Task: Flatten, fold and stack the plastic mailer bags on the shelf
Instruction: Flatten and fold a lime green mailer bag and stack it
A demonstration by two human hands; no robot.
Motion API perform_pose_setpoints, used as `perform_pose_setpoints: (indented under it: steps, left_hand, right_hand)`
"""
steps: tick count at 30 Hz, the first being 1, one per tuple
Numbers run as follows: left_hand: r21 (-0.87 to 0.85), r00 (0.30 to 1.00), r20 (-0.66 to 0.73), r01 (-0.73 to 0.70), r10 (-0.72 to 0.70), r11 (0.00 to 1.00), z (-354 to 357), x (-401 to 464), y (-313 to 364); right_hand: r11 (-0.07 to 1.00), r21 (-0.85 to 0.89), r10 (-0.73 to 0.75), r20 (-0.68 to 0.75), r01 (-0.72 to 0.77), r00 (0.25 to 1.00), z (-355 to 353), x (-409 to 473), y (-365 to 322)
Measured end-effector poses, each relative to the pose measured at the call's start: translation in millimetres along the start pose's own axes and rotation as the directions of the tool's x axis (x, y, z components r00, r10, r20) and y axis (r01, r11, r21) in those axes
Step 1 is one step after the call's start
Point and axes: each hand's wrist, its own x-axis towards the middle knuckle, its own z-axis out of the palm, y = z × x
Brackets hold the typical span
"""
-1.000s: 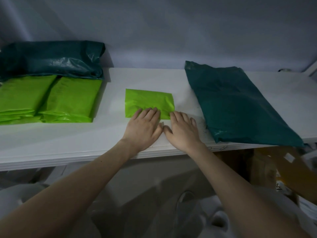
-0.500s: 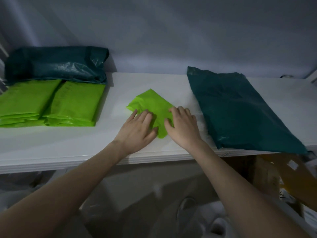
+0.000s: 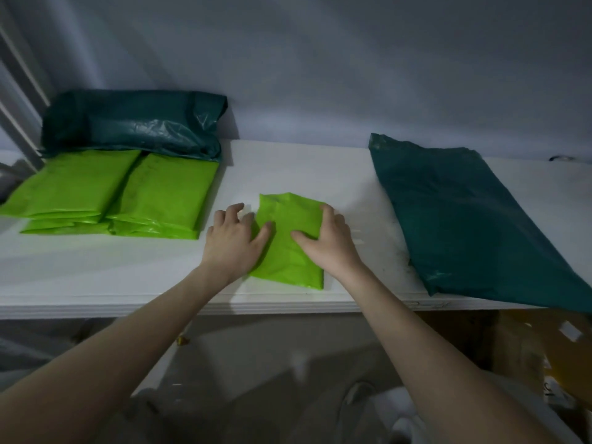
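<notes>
White shelf point(image 3: 96, 277), dim light, grey wall behind. Head view looks down over both bare forearms.

Folded lime-green mailer bag point(image 3: 290, 241) lies flat on the shelf near its front edge, roughly centre, long side running front to back, slightly skewed. A fold line shows near its far end.

Left hand point(image 3: 235, 240) rests at the bag's left edge: palm down, fingers spread and nearly straight, thumb lying on the green plastic, the other fingers on the bare shelf just beside it. Grip wide, holding nothing.

Right hand point(image 3: 328, 241) sits on the bag's right side: thumb laid across the top surface, fingers bent over the far right edge. Whether they curl under the plastic or only press on it, cannot tell.

Left of the hands, well apart: two stacks of folded lime-green bags point(image 3: 128, 193), side by side and touching. Behind them, against the wall, a bulky dark teal bag point(image 3: 134, 123), glossy and wrinkled, its front edge overlapping the back of the green stacks.

Right side: a large dark teal mailer bag point(image 3: 464, 216) lying flat, angled, its near corner hanging past the shelf's front edge. Apart from the right hand.

Below the shelf, pale bags and brown cardboard, indistinct.
</notes>
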Motion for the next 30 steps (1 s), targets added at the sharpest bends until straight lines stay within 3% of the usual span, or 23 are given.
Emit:
perform_pose_setpoints:
  steps: [4,8,12,16,20,26,30]
  left_hand:
    - [-0.202,0.999,-0.028,0.035,-0.041,0.979,-1,4,-5]
    - [-0.525,0.995,-0.070,0.021,-0.067,0.851,-20,7,-2]
    - [-0.632,0.980,-0.157,-0.007,-0.119,0.775,-42,8,-4]
    - [-0.693,0.947,-0.180,0.070,-0.267,0.718,-64,15,-25]
    - [-0.634,0.922,-0.221,0.111,-0.316,0.766,-89,22,-58]
    - [-0.423,0.912,-0.301,0.135,-0.279,0.896,-112,29,-104]
    - [-0.380,0.951,-0.235,0.101,-0.202,0.920,-110,28,-122]
  right_hand:
    - [0.994,0.105,-0.035,-0.084,0.044,0.996,9,1,-8]
    - [0.955,0.284,-0.013,-0.249,0.085,0.969,11,3,-23]
    - [0.890,0.432,-0.018,-0.288,0.146,0.958,17,6,-43]
    - [0.872,0.420,-0.153,-0.256,0.252,0.954,24,4,-69]
    - [0.865,0.386,-0.267,-0.188,0.321,0.945,39,7,-104]
    - [0.908,0.299,-0.293,-0.051,0.294,0.955,76,22,-149]
    - [0.952,0.132,-0.279,-0.003,0.277,0.960,93,32,-162]
